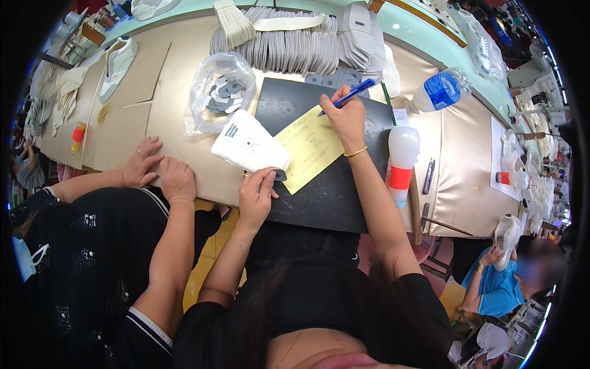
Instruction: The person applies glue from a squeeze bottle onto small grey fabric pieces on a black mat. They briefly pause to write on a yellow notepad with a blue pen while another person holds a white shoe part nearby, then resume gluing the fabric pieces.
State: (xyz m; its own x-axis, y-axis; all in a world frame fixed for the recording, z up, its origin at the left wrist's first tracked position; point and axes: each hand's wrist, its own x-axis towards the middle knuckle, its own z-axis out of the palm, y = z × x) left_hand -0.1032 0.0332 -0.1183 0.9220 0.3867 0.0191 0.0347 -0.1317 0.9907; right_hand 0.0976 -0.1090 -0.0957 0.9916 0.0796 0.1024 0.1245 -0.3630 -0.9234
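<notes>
My right hand [345, 123] grips a blue pen [357, 89], its tip at the upper part of a yellow sheet of paper [312, 154] with handwriting on it. The sheet lies tilted on a black board [307, 209]. Lower left of it, my left hand [255, 198] pinches the near end of a white, tapered shoe piece [246, 144] with dark printed marks. A small dark grey piece [280, 175] shows at those fingertips. The shoe piece overlaps the paper's left edge.
A clear plastic bag [208, 69] of grey cut pieces and stacked grey shoe parts [279, 49] sit beyond the board. On the right are a white bottle with a red band [402, 157], a hammer [415, 212] and a water bottle [442, 91]. Another person's hands [175, 175] rest at left.
</notes>
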